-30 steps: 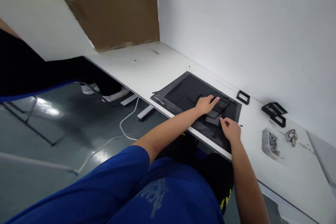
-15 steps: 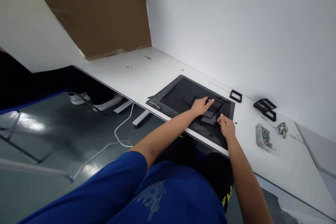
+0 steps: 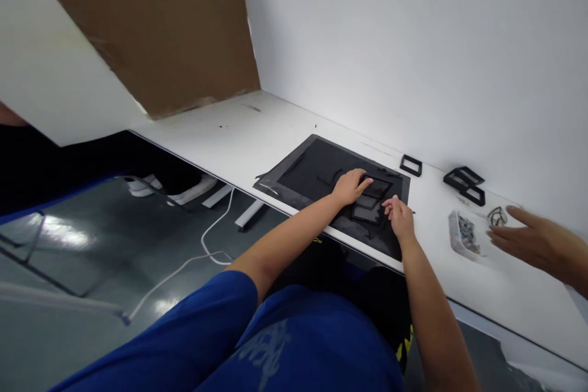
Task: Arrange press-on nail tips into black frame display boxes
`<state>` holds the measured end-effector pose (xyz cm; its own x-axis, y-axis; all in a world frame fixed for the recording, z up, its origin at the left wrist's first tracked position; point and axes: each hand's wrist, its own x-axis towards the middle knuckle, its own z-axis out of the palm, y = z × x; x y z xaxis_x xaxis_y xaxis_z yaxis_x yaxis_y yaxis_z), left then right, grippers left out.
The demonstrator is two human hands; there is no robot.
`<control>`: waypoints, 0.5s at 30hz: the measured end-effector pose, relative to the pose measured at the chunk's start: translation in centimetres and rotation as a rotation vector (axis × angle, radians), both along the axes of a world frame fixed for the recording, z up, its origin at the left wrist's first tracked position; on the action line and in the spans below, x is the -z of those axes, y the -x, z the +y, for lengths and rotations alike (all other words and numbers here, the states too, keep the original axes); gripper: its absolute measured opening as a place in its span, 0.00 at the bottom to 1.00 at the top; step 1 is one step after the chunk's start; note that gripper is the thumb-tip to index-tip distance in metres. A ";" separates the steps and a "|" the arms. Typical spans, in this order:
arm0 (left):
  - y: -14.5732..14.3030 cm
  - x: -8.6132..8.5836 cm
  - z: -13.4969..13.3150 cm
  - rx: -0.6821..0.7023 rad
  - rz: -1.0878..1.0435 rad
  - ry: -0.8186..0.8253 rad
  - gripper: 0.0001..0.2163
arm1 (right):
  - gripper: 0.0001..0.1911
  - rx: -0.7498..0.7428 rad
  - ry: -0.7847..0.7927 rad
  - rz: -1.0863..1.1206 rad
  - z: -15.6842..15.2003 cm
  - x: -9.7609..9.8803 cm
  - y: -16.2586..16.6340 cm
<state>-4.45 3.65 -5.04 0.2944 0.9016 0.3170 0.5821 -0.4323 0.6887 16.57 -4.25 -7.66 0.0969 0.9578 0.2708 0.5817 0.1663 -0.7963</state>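
Your left hand (image 3: 350, 187) on black rectangular frame (image 3: 369, 201), right hand (image 3: 399, 217) beside it; can't tell either grip. Handling looks unfinished, extent unclear.

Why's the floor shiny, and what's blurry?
Head view: glare on the smooth grey-green floor, probably reflected light; head view: small bits in the clear plastic box are too blurry to name; head view: the nearest black rectangular frame blends into the flat black sheet.

White wall (image 3: 413, 43), brown panel (image 3: 151, 24) adjoining; white table (image 3: 261, 147); glossy grey floor (image 3: 147, 242) reflecting light.
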 end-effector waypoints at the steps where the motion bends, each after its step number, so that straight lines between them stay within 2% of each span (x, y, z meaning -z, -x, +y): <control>1: 0.0 0.0 0.0 -0.020 0.001 -0.007 0.18 | 0.15 0.020 -0.007 -0.032 -0.1 -0.1 -0.1; 7: 0.2 -0.1 -0.1 -0.041 0.031 -0.015 0.17 | 0.14 0.208 -0.130 -0.222 -2.0 -1.5 -2.2; 11: 0.1 -0.1 -0.1 -0.021 0.058 -0.019 0.17 | 0.15 0.403 -0.216 -0.356 -4.4 -2.2 -6.0; 15: 0.1 0.0 0.1 0.011 0.082 -0.031 0.17 | 0.13 0.616 -0.222 -0.507 -6.3 -3.2 -10.7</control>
<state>-4.53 3.71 -5.05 0.3305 0.8881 0.3195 0.6312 -0.4596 0.6247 27.31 -10.53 -4.49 0.4019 0.6923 0.5994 0.8997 -0.1766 -0.3992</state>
